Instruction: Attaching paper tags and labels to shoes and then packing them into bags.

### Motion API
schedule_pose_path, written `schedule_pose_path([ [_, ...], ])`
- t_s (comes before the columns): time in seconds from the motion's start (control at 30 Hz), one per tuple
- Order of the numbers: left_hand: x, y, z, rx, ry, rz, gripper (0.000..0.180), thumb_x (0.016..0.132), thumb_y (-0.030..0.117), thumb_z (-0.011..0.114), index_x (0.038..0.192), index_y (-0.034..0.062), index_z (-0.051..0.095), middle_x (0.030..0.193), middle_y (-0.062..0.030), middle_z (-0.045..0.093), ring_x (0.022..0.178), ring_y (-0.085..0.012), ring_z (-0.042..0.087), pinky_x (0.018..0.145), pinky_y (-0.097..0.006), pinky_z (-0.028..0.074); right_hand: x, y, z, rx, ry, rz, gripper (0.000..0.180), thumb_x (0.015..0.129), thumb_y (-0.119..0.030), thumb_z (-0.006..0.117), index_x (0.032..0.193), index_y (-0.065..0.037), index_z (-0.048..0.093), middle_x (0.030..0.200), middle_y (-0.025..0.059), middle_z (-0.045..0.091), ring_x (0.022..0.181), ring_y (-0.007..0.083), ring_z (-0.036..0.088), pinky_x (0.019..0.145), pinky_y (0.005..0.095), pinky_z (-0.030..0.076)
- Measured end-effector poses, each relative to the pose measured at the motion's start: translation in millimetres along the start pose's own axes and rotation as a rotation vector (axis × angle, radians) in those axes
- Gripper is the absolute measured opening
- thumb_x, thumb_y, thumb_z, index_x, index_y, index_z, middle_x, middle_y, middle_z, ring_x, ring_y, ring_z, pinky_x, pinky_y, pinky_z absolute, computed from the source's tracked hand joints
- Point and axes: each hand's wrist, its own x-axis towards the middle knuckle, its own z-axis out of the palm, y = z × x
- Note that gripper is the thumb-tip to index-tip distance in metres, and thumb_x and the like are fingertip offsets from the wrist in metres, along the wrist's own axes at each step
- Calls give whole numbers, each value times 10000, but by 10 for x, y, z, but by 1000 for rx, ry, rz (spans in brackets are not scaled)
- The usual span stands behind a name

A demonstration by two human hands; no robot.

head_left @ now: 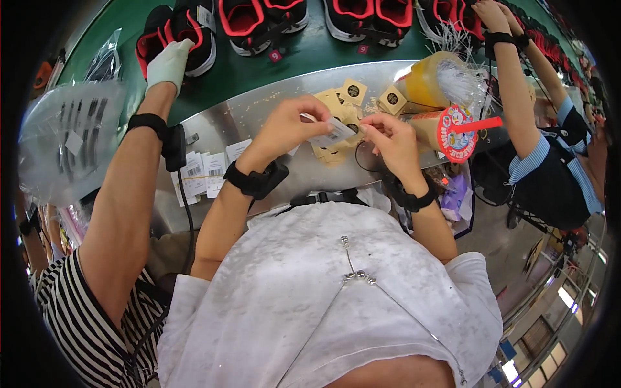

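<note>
I see my left hand [284, 123] and right hand [388, 139] raised together over the shiny metal worktable [259, 113], both pinching a small white rectangular paper tag [331, 134]. The left thumb and fingers are closed on the tag's left end, and the right fingertips [367, 129] are drawn tight at its right end; whether they also grip a thin fastener there I cannot tell. The tag sits between the two hands, just above a loose heap of tan square cardboard tags with dark round marks [352, 94].

To the left on the table lie flat white barcode labels [200, 171] in a row, near the table's front edge. To the right of my right hand stands a yellow plastic tub [424, 81] stuffed with clear thin plastic ties [460, 83], and just below it a round red-rimmed printed fan with a red handle [459, 129].

Beyond the table's curved far edge runs a green conveyor belt [310, 52] carrying black-and-red sports shoes [255, 22]. A co-worker's white-gloved hand [168, 63] rests on one shoe at my left, and another person's bare arm [511, 84] reaches to the belt at my right. A clear plastic bag [68, 139] hangs at the far left. The open room is the bare metal between the labels and my hands.
</note>
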Motion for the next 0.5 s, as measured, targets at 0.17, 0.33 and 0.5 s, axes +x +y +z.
schedule_pose_path([
  [0.17,121,145,190,-72,-14,15,95,773,34,691,829,8,619,824,-25,639,770,-87,598,706,-219,474,-240,-271,-103,-4,10,-195,165,858,-66,587,993,22,625,863,85,646,763,137,630,667,276,513],
  [0.33,133,344,204,-336,165,158,119,764,16,694,863,4,629,825,-31,647,768,-85,606,703,-215,475,-759,-1229,-988,-446,-435,-686,202,813,-70,631,995,17,628,929,133,655,872,256,642,747,309,505],
  [0.5,294,579,300,-208,104,163,154,776,12,681,921,-7,636,857,-24,640,790,-73,601,699,-201,472,-606,-1609,-1668,-293,84,-617,227,811,-127,628,967,36,649,747,95,642,734,139,608,679,223,466],
])
